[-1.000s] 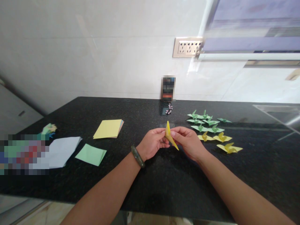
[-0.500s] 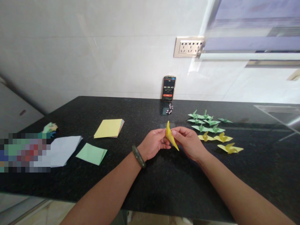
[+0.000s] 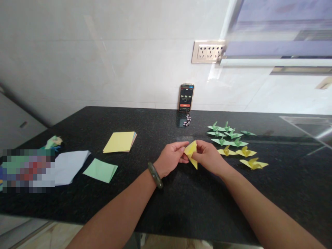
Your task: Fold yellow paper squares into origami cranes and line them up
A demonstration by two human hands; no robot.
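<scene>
Over blk counter (image 3: pixel 176 211) against wall (image 3: pixel 142 69), fingers (image 3: pixel 199 156) hold yel. paper (image 3: pixel 191 149).

The folded yellow paper (image 3: pixel 191 149) is looking matt; the surface (image 3: pixel 186 204) is gleaming like polished stone, the far wall (image 3: pixel 135 69) glossy.

Fingers (image 3: pixel 202 145) partly hidden, forearms (image 3: pixel 261 207) cut off

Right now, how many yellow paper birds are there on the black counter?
3: one yellow bird to the right of the right hand, a second beside it on its right, and a third closer to the front. I see no sign of hidden ones.
</scene>
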